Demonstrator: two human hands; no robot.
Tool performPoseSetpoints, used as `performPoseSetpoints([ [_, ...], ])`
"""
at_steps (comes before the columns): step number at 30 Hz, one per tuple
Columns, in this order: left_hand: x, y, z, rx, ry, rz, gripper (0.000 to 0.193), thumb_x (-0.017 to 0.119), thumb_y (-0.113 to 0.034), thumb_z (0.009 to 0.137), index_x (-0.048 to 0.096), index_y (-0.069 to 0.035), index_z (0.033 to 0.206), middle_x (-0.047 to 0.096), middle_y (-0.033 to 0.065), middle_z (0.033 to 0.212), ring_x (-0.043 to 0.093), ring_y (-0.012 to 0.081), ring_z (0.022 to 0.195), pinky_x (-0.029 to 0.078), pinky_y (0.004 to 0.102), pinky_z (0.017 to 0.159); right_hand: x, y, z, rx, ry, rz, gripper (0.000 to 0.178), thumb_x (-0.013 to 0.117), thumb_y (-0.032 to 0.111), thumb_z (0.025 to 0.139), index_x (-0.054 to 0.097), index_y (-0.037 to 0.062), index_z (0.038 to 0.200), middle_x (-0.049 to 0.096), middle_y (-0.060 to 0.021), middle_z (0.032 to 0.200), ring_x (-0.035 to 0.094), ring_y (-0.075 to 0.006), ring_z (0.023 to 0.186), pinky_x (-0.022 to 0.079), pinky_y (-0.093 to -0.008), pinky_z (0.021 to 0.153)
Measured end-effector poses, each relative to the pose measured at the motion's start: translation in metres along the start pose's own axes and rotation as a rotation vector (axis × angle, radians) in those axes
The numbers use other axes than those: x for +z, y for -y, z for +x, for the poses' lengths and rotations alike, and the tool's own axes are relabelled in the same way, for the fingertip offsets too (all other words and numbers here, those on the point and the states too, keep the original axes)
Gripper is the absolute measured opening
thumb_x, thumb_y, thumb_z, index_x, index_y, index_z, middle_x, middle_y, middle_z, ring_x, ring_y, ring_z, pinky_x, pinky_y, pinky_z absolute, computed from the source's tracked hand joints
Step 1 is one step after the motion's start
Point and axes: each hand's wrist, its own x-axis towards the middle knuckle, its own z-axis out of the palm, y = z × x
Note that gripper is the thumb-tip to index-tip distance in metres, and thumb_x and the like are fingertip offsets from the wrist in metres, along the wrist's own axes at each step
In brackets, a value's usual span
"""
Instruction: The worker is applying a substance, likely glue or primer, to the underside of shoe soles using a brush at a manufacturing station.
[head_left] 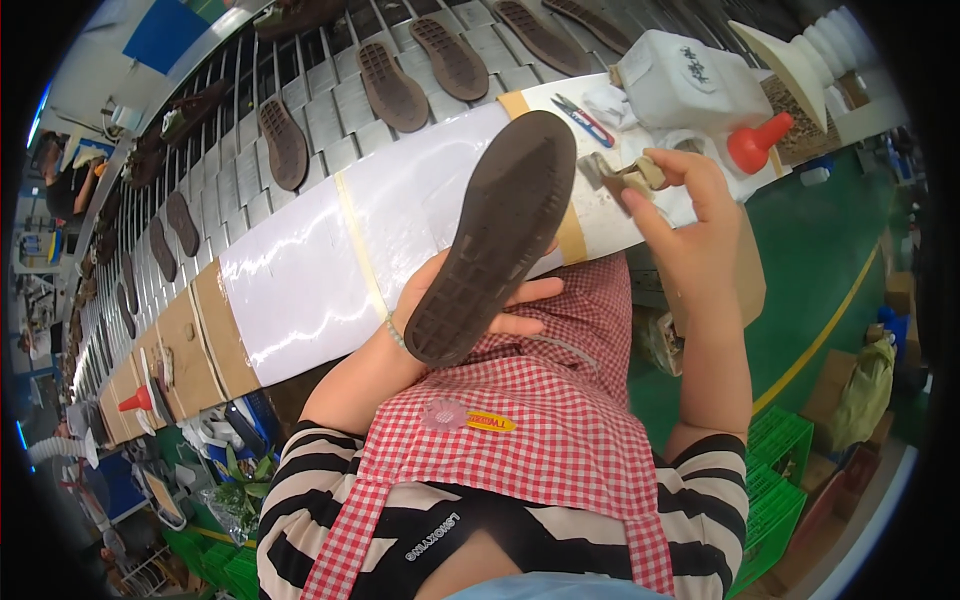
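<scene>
My left hand (pixel 424 278) supports a dark brown shoe sole (pixel 497 225) from below. The sole stands tilted over the table edge, its gridded inner side showing. Some of my fingers stick out past its right edge; the thumb is hidden. To the right, my right hand (pixel 690 215) pinches a small beige, crumpled-looking piece (pixel 640 178) between thumb and forefinger, just above the table. Its exact kind does not show. Beside it is a small grey-brown block (pixel 603 172). Thread snips (pixel 585 121) with red and blue handles lie a little beyond.
A slatted metal conveyor (pixel 330 130) carries several brown soles (pixel 391 87) along the far side. On the white-covered table (pixel 300 270) stand a translucent jug (pixel 690 80) and a red funnel-shaped cap (pixel 759 143). Green crates (pixel 775 490) are on the floor at right.
</scene>
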Motion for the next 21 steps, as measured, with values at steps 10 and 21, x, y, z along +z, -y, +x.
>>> performPoseSetpoints([
  [10, 0.009, -0.075, 0.003, 0.685, 0.08, 0.47, 0.054, 0.053, -0.035, 0.102, 0.042, -0.016, 0.151, 0.037, 0.0098, 0.159, 0.027, 0.0385, 0.149, 0.023, 0.0607, 0.12, -0.056, -0.112, 0.009, 0.067, -0.117, -0.56, 0.036, 0.08, 0.014, 0.074, 0.069, 0.0073, 0.108, 0.069, -0.0094, 0.099, 0.064, -0.0312, 0.099, 0.049, -0.0432, 0.087],
  [21, -0.005, -0.053, -0.059, 0.575, -0.411, 0.414, 0.078, 0.042, -0.058, 0.098, 0.03, -0.009, 0.157, 0.027, 0.0224, 0.162, 0.022, 0.0435, 0.15, 0.019, 0.069, 0.116, -0.028, -0.141, 0.006, 0.105, -0.001, -0.693, 0.037, 0.08, 0.017, 0.076, 0.07, 0.0077, 0.11, 0.071, -0.0091, 0.097, 0.064, -0.0318, 0.101, 0.049, -0.0449, 0.086],
])
